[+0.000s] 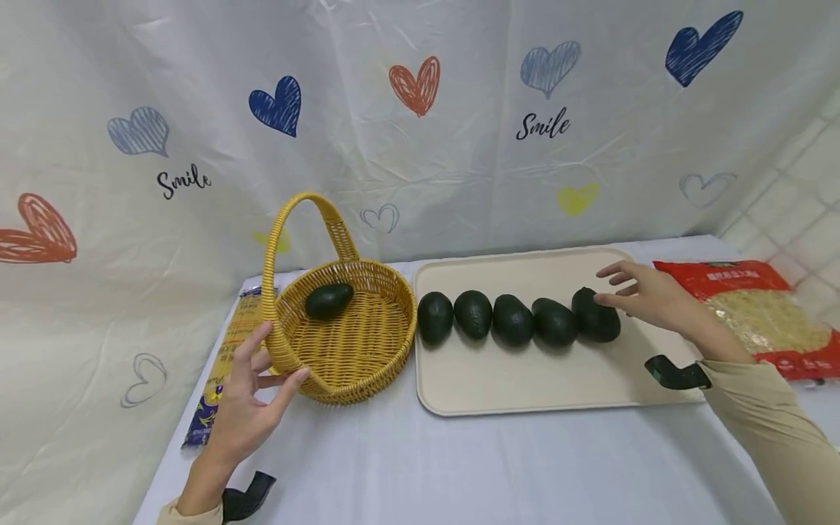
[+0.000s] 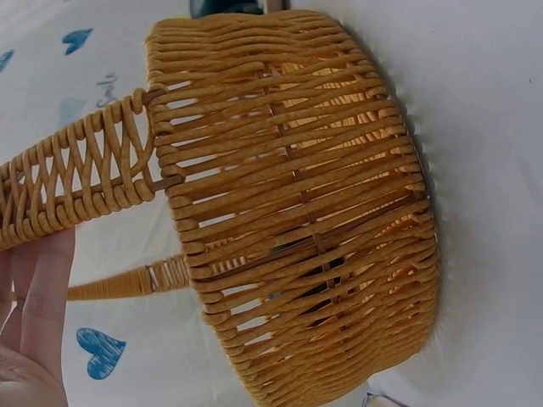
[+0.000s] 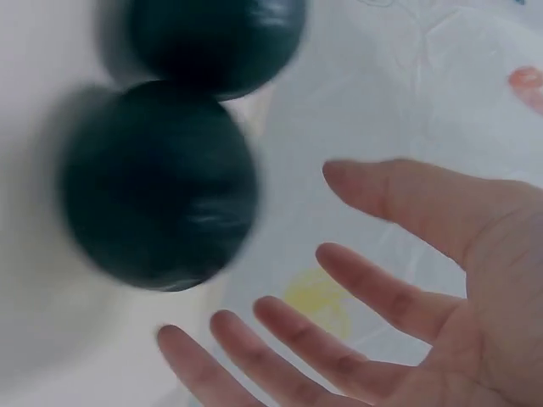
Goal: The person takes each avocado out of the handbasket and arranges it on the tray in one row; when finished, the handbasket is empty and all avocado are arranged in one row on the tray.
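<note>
A yellow wicker basket (image 1: 367,343) with a tall handle (image 1: 278,240) stands left of a beige tray (image 1: 499,379); one dark green avocado (image 1: 328,300) lies inside it. Several avocados lie in a row on the tray, the rightmost avocado (image 1: 596,316) nearest my right hand (image 1: 646,295). That hand is open, fingers spread, right beside this avocado (image 3: 157,182), its thumb at the fruit's top. My left hand (image 1: 252,397) is open by the basket's near left rim (image 2: 288,212), thumb close to the weave, gripping nothing.
A spaghetti packet (image 1: 226,357) lies left of the basket. A red bag of noodles (image 1: 761,313) sits right of the tray. A heart-printed cloth backdrop (image 1: 420,124) hangs behind, and a white cloth (image 1: 459,467) covers the table.
</note>
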`<state>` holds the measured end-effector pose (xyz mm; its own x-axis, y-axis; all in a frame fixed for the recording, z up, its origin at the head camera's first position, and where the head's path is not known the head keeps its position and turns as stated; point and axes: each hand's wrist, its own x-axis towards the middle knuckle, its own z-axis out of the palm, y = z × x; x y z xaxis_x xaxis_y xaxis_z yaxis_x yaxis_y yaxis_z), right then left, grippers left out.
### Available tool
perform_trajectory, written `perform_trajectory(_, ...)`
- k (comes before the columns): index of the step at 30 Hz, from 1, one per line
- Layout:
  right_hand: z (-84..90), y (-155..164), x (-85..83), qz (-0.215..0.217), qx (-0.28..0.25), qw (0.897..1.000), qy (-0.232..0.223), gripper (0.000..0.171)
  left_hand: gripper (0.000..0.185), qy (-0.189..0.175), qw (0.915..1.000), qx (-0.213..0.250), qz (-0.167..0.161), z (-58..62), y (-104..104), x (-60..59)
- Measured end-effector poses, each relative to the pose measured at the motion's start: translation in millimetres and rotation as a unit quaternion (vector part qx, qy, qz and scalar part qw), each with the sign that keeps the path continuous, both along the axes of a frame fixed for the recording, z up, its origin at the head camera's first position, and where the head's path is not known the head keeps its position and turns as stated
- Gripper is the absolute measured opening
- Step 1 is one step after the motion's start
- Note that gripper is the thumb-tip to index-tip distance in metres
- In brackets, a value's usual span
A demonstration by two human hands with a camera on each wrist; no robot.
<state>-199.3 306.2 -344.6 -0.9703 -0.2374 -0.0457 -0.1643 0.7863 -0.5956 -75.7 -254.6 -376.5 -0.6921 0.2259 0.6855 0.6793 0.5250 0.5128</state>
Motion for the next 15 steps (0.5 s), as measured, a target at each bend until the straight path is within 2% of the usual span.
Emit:
perform_trajectory(3, 14.1, -17.5, -9.8, 0.001, -0.001, 1.000, 0.031, 0.047, 0.082, -0.002, 1.0000, -0.002, 0.006, 0.5, -2.3, 1.4)
perform_trajectory(7, 30.2, -55.1, -20.2, 0.021, -0.038, 0.998, 0.040, 0.044, 0.078, 0.001, 1.0000, -0.002, 0.007, 0.0, -4.2, 1.6)
perform_trajectory(9, 36.7, -78.5, -24.4, 0.046, -0.048, 0.997, 0.047, 0.042, 0.078, 0.000, 1.0000, -0.002, 0.009, 0.0, -4.2, 1.8)
perform_trajectory(13, 49.2, -129.7, -31.6, 0.107, -0.054, 0.991, 0.058, 0.033, 0.097, -0.006, 0.9998, -0.006, 0.015, 1.4, -2.4, 2.3)
perform_trajectory(15, 54.4, -154.3, -35.4, 0.136, -0.056, 0.987, 0.060, 0.030, 0.100, -0.007, 0.9998, -0.008, 0.015, 2.3, -1.1, 1.5)
